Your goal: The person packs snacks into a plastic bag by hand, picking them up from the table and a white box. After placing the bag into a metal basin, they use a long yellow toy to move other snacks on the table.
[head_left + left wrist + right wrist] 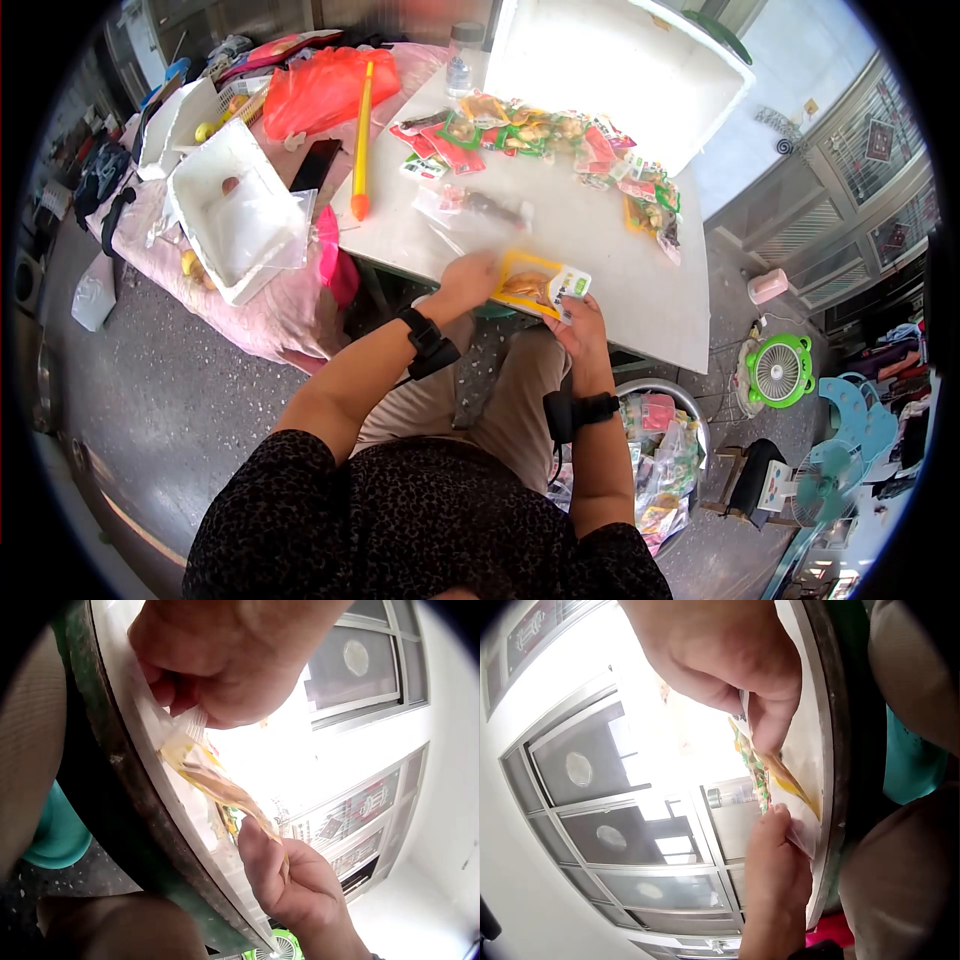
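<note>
A yellow-and-white food packet [530, 284] with brown food showing through its window is held over the table's near edge. My right hand [583, 325] pinches its right end, thumb on the printed face. At the other end my left hand [470, 280], slightly blurred, has its fingers curled on a ribbed, clear plastic edge [193, 724]. From the right wrist view, the packet [791, 784] appears nearly edge-on between both hands. Just beyond the hands, a clear plastic bag [485, 208] with something dark inside lies on the table [620, 290].
Several colourful food packets [530, 130] lie in an arc before a white foam box [610, 80]. A clear jar [463, 60] and an orange-yellow stick [362, 150] are at the left. A metal basin [704, 430] of packets stands low right, near a green fan [780, 370].
</note>
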{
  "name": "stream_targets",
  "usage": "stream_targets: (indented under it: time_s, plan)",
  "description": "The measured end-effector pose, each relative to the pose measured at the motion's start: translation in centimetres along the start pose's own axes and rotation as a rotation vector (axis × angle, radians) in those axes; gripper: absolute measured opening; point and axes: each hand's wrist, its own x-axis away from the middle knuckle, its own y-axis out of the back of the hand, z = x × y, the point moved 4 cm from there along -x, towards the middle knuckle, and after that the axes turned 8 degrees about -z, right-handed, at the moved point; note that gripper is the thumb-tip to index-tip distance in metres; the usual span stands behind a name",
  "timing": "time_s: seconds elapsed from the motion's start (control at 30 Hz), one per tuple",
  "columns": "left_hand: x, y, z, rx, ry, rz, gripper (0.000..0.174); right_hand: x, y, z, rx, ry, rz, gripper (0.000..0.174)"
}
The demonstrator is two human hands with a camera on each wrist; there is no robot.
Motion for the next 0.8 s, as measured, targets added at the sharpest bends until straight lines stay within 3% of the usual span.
stream_targets:
  time_s: [0.1,0.37,0.5,0.6,0.63,0.73,0.8]
  plan:
    - [0.3,0.3,0.0,0.012,0.027,-0.043,0.019,0.1,-0.3,0.2,0.031,-0.061,0.036,0.026]
    - [1.3,0.7,-1.8,-0.026,-0.196,-0.113,0.012,-1.5,-3.8,-3.3,-0.258,-0.049,0.102,0.029]
    - [1.4,3.1,-2.8,0.014,-0.194,-0.161,0.01,0.0,-5.9,-2.0,0.122,-0.003,0.07,0.026]
    - [1.0,2.9,-0.8,-0.101,-0.13,-0.184,0.01,0.0,-5.4,-0.7,0.184,0.066,0.061,0.025]
    - [0.9,2.7,-0.3,-0.067,-0.144,-0.185,0.009,0.2,-5.6,-0.5,-0.023,0.031,0.222,0.024]
    - [1.1,2.4,-0.1,0.024,-0.173,-0.195,0.009,-0.8,-5.6,-2.5,-0.283,-0.1,0.191,0.026]
    - [1.3,2.7,-0.4,0.067,-0.177,-0.218,0.008,-0.3,-6.0,-3.9,-0.245,-0.146,0.203,0.026]
